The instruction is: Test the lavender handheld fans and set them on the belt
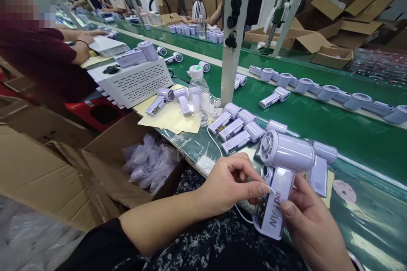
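My right hand (310, 214) wraps round the handle of a lilac handheld fan (282, 182). The fan stands upright above my lap, its round head at the top and the handle's left side open, with inner parts showing. Against that open side, my left hand (237, 180) pinches a thin white cord (271, 189) between thumb and forefinger. Where the cord's tip ends is too small to make out. A white cable (243, 215) loops below my left hand towards the fan's base. Several more open-handled fans (237, 139) lie on the bench just beyond my hands.
A clear bottle (199, 93) stands on yellow paper (143, 119) near a white slotted box (143, 84). A metal post (230, 51) rises from the bench. Fans line the green conveyor (305, 135). A carton (111, 152) with bagged parts sits lower left. Co-workers sit along the line.
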Tool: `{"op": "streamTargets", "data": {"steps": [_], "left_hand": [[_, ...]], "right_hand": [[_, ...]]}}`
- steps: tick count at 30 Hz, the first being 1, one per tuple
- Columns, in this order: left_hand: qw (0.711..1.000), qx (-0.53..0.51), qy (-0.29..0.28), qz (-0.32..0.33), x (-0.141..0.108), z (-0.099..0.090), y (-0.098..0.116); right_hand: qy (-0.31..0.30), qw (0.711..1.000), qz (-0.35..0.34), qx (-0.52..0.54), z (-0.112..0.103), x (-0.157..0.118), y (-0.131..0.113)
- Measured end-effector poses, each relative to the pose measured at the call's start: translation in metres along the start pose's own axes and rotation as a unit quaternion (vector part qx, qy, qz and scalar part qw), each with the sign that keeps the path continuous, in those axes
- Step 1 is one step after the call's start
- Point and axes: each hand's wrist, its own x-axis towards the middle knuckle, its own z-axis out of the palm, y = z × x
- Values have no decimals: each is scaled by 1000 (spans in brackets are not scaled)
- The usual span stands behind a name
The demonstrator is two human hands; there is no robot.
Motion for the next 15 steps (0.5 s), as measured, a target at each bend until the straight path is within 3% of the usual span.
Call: {"op": "streamTargets", "data": {"steps": [8,10,12,15], "left_hand": [[998,54,30,21,7,-5,-8],[999,29,33,-16,12,-4,-15],[995,-31,-12,-95,12,-6,-23],[981,-69,-63,-168,-7,-19,-33]], "right_hand": [[73,990,-38,-117,-3,2,6],[87,985,-49,-144,4,2,9],[103,980,-62,-159,10,0,14],[86,978,-47,-183,11,-1,27]]}}
